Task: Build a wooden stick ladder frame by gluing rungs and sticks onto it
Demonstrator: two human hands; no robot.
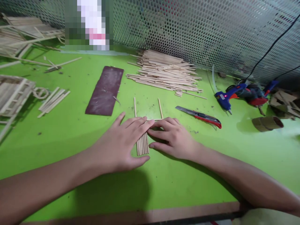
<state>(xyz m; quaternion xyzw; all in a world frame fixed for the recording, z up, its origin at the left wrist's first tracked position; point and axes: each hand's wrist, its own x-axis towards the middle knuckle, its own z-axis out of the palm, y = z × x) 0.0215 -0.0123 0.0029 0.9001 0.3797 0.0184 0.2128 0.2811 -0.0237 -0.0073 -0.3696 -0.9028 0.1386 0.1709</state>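
Observation:
A row of thin wooden sticks [142,146] lies side by side on the green table, pointing away from me. My left hand [123,142] rests palm down across the row, fingers stretched and thumb apart, covering its middle. Just to the right, my right hand [175,137] has its fingers spread, with fingertips at the row's right edge and near the left fingers. Beyond the hands, a left upright stick [135,107] and a right upright stick [160,107] stick out, with a thin crosswise stick [154,119] between them, partly hidden by my fingers.
A dark red sandpaper sheet [105,90] lies left, a large stick pile [164,70] at the back. A red-and-black utility knife [199,116] with its blade out, a blue glue gun [227,97] and a brown tape roll [267,123] are right. Wooden stick structures [14,97] stand left.

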